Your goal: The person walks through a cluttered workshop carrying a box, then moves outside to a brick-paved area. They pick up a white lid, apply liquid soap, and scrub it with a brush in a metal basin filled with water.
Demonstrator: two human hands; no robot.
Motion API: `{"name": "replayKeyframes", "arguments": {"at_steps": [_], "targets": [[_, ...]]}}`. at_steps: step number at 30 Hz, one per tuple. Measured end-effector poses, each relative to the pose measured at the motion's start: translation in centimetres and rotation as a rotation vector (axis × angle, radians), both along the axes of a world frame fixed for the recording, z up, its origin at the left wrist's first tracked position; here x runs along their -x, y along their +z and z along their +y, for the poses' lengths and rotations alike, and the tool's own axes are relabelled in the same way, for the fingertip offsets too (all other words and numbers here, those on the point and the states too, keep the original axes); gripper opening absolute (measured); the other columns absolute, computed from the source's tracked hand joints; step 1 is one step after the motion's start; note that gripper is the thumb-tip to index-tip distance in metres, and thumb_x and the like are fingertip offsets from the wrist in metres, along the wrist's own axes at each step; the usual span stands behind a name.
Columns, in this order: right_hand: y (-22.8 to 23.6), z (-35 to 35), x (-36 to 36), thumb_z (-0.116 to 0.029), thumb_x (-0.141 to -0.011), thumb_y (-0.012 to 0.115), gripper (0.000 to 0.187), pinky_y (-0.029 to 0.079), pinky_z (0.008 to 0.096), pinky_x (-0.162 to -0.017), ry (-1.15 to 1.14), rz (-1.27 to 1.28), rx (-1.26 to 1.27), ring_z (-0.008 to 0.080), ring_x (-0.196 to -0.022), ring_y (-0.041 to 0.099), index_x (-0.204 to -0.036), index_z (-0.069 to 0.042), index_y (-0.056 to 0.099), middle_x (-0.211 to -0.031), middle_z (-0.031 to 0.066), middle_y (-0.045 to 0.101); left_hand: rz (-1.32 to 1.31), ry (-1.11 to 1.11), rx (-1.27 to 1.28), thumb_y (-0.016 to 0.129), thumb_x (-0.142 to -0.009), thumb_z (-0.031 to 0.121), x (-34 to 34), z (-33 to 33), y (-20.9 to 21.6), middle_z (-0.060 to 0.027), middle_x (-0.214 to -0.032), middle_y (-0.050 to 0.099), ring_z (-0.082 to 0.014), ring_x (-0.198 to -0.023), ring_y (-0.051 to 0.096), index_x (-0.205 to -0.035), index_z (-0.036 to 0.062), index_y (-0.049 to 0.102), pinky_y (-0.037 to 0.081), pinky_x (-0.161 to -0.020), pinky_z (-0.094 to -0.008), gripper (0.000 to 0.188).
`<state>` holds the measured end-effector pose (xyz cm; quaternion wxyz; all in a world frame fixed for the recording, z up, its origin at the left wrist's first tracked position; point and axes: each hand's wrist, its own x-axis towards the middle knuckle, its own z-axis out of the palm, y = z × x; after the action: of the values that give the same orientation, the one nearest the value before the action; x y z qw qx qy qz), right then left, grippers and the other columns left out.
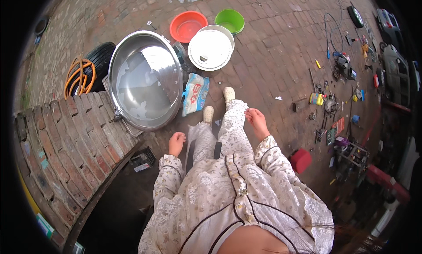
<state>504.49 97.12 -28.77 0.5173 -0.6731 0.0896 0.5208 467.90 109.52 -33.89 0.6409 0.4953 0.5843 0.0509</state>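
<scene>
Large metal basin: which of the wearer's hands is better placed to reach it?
Likely left: the left hand is nearer the large metal basin and holds nothing visible; the right hand is farther off, by the right trouser leg.

Steel basin: large, round and shiny, its mouth facing up, bright reflections inside; whether it holds liquid cannot be told (145, 84).
Printed bag: blue, white and red, crumpled and flattened, just right of the steel basin; whether they touch is unclear (195, 95).
White basin: round, with a pale disc inside that has one opening toward its near edge; right of the steel basin's far half (212, 47).
Orange-red basin: round, open side up, beyond the steel basin to the right, partly overlapped in view by the white one (188, 26).
Green basin: round, open side up, farther right from the steel basin (230, 21).
</scene>
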Motion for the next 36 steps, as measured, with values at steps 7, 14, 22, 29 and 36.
{"name": "replayKeyframes", "arguments": {"at_steps": [7,14,22,29,36], "targets": [[-23.6,9.7,-10.2,-0.026,-0.082,0.064,0.033,0.049,0.0294,-0.069,0.448,-0.256,0.174,0.0173,-0.074,0.062,-0.099,0.002,0.062,-0.089,0.0080,0.066,0.203,0.528,0.275,0.053,-0.091,0.017,1.2,-10.8,0.4,-0.0044,-0.080,0.064,-0.0106,-0.067,0.059,-0.094,0.0048,0.060,0.044,-0.057,-0.0229,0.014],[-33.7,22.5,-11.7,-0.028,-0.079,0.065,0.046,0.047,0.0347,-0.083,0.334,-0.397,0.416,0.0255,-0.095,0.061,-0.109,0.006,0.057,-0.100,0.0159,0.064,0.108,0.534,0.525,0.056,-0.090,0.023,-2.3,-20.8,-0.2,-0.0056,-0.078,0.064,-0.0126,-0.062,0.057,-0.095,0.0038,0.061,0.045,-0.052,-0.0258,0.020],[-35.7,20.8,-13.0,-0.016,-0.087,0.062,0.027,0.048,0.0291,-0.084,0.180,0.214,-0.021,0.0147,-0.093,0.060,-0.107,0.002,0.059,-0.102,0.0075,0.064,0.137,0.520,0.534,0.049,-0.094,0.021,-17.8,-12.9,2.8,-0.0061,-0.092,0.064,-0.0156,-0.085,0.062,-0.103,0.0040,0.060,0.048,-0.071,-0.0269,0.022],[-20.3,14.7,-12.1,-0.022,-0.087,0.062,0.024,0.045,0.0259,-0.080,0.127,0.456,0.079,0.0115,-0.088,0.059,-0.102,-0.003,0.063,-0.100,0.0040,0.065,0.102,0.565,0.507,0.047,-0.095,0.022,-19.3,-13.5,1.8,-0.0071,-0.090,0.064,-0.0171,-0.082,0.062,-0.101,0.0035,0.060,0.050,-0.069,-0.0286,0.023],[-11.3,9.3,-12.7,-0.020,-0.089,0.059,0.022,0.044,0.0326,-0.090,0.058,0.518,0.152,0.0139,-0.098,0.057,-0.100,-0.001,0.063,-0.104,0.0050,0.063,0.061,0.561,0.555,0.049,-0.094,0.020,-16.2,-16.4,-0.8,-0.0084,-0.086,0.065,-0.0174,-0.073,0.062,-0.098,0.0025,0.061,0.050,-0.064,-0.0298,0.022]]}}
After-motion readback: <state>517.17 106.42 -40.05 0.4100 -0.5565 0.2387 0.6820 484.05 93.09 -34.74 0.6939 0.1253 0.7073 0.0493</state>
